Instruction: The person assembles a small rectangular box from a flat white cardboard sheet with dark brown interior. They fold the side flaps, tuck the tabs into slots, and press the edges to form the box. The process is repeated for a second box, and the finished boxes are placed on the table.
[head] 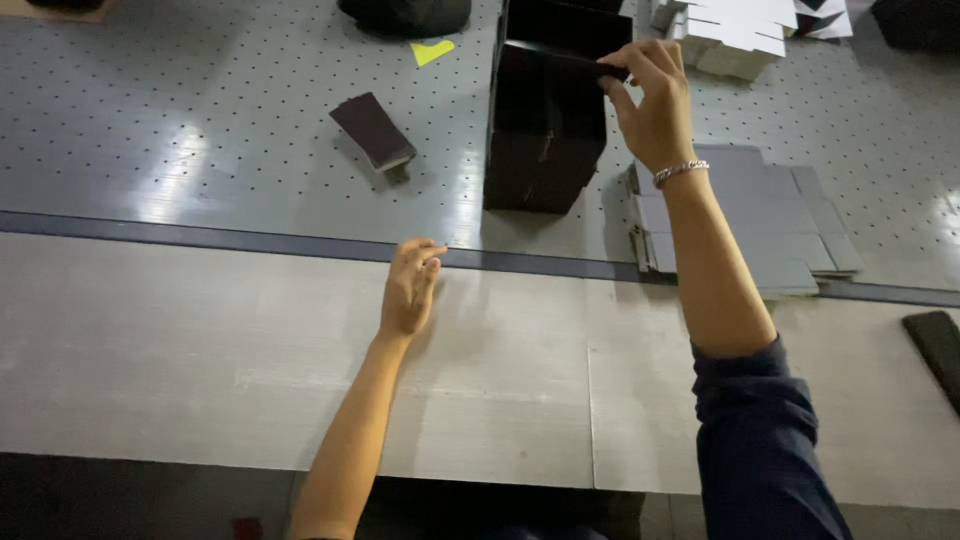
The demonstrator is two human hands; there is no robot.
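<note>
Black box (545,130) in raised right hand (650,105)

Up in the middle left of my view a small dark brown block (373,130) lies flat on the grey perforated table (200,120), with a yellow scrap (431,50) beyond it near the top edge. At the right, a stack of flat grey card blanks (770,220) overlaps the dark strip (200,238). White folded pieces (735,35) sit piled at the upper right. A black pad (938,345) rests at the right edge.
</note>
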